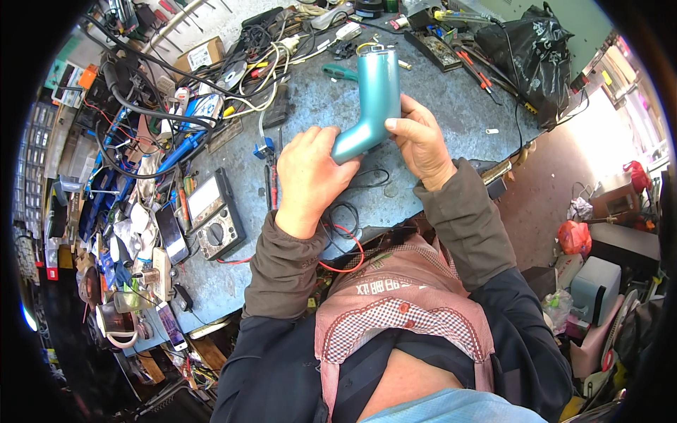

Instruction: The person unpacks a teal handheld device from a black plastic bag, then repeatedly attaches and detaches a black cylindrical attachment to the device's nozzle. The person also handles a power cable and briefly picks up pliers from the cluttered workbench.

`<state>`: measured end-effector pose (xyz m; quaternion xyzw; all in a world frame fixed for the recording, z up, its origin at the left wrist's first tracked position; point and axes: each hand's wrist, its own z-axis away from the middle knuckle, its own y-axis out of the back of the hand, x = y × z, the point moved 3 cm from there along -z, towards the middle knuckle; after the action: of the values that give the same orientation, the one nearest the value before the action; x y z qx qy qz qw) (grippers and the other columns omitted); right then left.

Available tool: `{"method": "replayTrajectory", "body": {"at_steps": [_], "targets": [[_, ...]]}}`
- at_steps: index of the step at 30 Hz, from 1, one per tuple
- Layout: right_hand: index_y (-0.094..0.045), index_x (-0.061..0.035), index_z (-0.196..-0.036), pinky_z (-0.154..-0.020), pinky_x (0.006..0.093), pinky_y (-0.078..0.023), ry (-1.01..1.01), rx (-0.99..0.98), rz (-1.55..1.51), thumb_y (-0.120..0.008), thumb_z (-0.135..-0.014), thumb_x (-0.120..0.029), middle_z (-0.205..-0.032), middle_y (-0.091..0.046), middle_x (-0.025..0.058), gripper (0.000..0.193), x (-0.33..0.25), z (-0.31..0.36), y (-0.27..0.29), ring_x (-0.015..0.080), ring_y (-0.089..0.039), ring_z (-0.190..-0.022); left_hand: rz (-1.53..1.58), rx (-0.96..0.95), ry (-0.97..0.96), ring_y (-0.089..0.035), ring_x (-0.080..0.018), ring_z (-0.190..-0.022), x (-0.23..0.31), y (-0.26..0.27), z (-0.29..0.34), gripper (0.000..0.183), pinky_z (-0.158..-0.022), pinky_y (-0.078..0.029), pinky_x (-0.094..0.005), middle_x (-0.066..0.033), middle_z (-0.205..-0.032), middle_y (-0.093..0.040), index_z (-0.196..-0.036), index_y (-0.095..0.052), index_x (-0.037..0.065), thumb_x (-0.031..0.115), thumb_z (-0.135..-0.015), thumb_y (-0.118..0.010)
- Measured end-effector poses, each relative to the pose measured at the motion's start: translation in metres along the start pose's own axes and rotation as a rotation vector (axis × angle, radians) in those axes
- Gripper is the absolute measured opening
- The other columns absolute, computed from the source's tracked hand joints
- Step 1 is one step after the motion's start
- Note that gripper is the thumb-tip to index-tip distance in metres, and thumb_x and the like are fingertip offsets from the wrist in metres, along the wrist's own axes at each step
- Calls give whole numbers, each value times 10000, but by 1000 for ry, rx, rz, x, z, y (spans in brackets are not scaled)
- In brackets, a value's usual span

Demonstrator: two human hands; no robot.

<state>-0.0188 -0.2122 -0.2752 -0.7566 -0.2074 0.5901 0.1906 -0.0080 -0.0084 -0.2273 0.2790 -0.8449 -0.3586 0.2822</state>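
Note:
Both hands hold a glossy teal housing (377,95), a bent tube that looks like an appliance shell, above the workbench. My left hand (310,166) is closed round its lower, angled end and hides part of it. At the bend, my right hand (421,141) grips the right side, with the thumb on the front. The housing's upper end points away from me, and a yellowish wire shows at its rim. Behind it lies a small teal piece (340,72). An analog multimeter (215,215) rests on the bench left of my left hand, with red and black leads close by.
Tangled cables, tools and parts crowd the left side of the blue-grey workbench (451,92). Phones (171,326) lie near its left edge. A black plastic bag (529,53) and red-handled tools (474,68) are at the far right. Boxes and bags stand on the floor to the right.

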Motion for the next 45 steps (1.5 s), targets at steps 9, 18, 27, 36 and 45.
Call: {"method": "replayTrajectory", "body": {"at_steps": [9, 18, 27, 36, 45], "targets": [[-561, 66, -1442, -1017, 328, -506, 19, 11, 7, -735, -893, -154, -1248, -691, 114, 617, -1, 0, -2, 179, -654, -1123, 15, 2, -1, -714, -349, -865, -3, -2, 0, 408, -760, -576, -442, -114, -924, -723, -1035, -762, 66, 189, -674, -907], [-569, 55, -1447, -1011, 333, -510, 11, 9, 19, -732, -909, -150, -1240, -700, 113, 598, -1, 0, -1, 184, -663, -1121, 63, 0, 42, -719, -341, -865, -5, -2, 0, 405, -770, -579, -426, -112, -926, -727, -1028, -766, 66, 201, -676, -917], [-569, 57, -1447, -998, 342, -521, 0, 8, 36, -736, -912, -148, -1243, -702, 115, 597, 1, 0, 2, 190, -668, -1113, 72, -20, 50, -720, -340, -872, -6, -2, -1, 410, -778, -578, -423, -114, -933, -731, -1034, -769, 64, 207, -679, -915], [-554, 62, -1455, -986, 340, -524, 5, 20, 32, -749, -906, -171, -1238, -699, 110, 628, 3, -1, 1, 186, -668, -1103, 99, -17, 55, -723, -342, -890, -7, -3, -1, 423, -796, -579, -424, -117, -950, -739, -1052, -770, 64, 209, -681, -913], [-643, 17, -1310, -847, 308, -516, 11, 134, 52, -799, -943, -273, -1116, -706, 65, 493, 8, -3, 12, 143, -660, -973, 153, -29, 6, -748, -327, -949, -2, 6, -3, 574, -837, -592, -400, -146, -1045, -761, -1197, -748, 49, 206, -682, -948]]}}
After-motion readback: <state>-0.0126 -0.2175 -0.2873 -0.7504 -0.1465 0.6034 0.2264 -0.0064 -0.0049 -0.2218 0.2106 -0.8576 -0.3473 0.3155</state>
